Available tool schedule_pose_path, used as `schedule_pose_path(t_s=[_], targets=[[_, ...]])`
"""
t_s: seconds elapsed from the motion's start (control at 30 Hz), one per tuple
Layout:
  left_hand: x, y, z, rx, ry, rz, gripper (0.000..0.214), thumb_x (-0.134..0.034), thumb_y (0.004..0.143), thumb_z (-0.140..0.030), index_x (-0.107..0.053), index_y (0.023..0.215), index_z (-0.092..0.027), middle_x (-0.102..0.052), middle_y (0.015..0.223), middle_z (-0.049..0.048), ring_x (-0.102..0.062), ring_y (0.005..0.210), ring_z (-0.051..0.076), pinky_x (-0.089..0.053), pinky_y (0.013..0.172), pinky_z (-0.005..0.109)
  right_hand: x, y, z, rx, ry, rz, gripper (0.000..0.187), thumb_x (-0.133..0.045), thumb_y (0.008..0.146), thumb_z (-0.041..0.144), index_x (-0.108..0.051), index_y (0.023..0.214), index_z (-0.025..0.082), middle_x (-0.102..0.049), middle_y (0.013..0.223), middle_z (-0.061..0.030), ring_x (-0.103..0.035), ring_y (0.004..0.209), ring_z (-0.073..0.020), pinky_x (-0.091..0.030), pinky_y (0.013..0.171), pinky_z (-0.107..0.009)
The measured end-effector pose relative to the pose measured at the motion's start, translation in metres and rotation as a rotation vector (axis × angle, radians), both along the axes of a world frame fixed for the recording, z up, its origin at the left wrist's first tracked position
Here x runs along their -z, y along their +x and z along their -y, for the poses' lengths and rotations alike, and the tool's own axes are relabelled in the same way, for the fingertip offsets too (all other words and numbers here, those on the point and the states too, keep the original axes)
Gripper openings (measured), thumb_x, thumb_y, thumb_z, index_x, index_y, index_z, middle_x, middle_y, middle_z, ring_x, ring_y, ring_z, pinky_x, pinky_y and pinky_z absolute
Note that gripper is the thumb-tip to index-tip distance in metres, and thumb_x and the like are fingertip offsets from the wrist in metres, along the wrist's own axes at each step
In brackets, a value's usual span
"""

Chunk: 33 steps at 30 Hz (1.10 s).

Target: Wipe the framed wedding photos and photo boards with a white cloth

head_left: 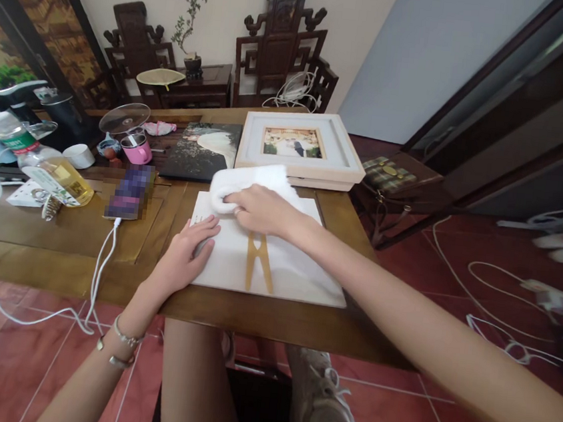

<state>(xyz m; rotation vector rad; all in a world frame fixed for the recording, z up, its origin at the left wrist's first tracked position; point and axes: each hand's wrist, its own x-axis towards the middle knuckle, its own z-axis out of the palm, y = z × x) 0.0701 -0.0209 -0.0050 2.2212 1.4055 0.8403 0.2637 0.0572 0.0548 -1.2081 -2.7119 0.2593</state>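
A white panel [300,273] with a wooden stand piece [258,265] on it lies flat near the front edge of the wooden table [57,241]. My left hand [190,248] rests flat on the panel's left side, fingers stretched out. My right hand [259,210] presses a white cloth [244,179] against the panel's far edge, fingers curled over the cloth. Just behind the cloth sits a white picture frame [301,146] holding a photo.
A dark photo print [202,149] lies left of the frame. Further left are a phone [130,192] on a white cable, a pink cup [137,149], an oil bottle [47,166] and a small fan [124,117]. Carved chairs stand behind; cables lie on the red tiled floor to the right.
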Motion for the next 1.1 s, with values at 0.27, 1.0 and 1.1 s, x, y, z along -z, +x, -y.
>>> schedule_pose_path(t_s=[0.27, 1.0, 1.1], targets=[[0.002, 0.000, 0.001, 0.007, 0.009, 0.013, 0.034, -0.047, 0.094, -0.026, -0.066, 0.121, -0.019, -0.059, 0.137, 0.0129, -0.048, 0.135, 0.027, -0.026, 0.118, 0.057, 0.024, 0.088, 0.014, 0.230, 0.063, -0.005, 0.045, -0.039, 0.083, 0.009, -0.069, 0.116, 0.016, -0.073, 0.107, -0.0094, -0.062, 0.110, -0.0300, -0.047, 0.093, -0.041], [0.002, -0.001, 0.000, 0.002, 0.006, 0.008, 0.034, -0.048, 0.093, -0.027, -0.065, 0.119, -0.016, -0.059, 0.137, 0.0145, -0.048, 0.135, 0.028, -0.026, 0.118, 0.057, 0.035, 0.091, 0.088, 0.070, 0.098, -0.128, 0.039, -0.044, 0.078, 0.008, -0.072, 0.104, 0.016, -0.056, 0.139, -0.0165, -0.048, 0.131, -0.0334, -0.046, 0.101, -0.057], [0.001, -0.001, 0.000, 0.008, 0.011, 0.004, 0.033, -0.048, 0.093, -0.027, -0.065, 0.120, -0.017, -0.058, 0.138, 0.0137, -0.048, 0.135, 0.027, -0.027, 0.118, 0.056, 0.038, 0.085, 0.044, 0.092, 0.088, -0.100, 0.042, -0.042, 0.080, 0.006, -0.069, 0.111, 0.012, -0.061, 0.132, -0.0167, -0.044, 0.135, -0.0313, -0.041, 0.106, -0.055]])
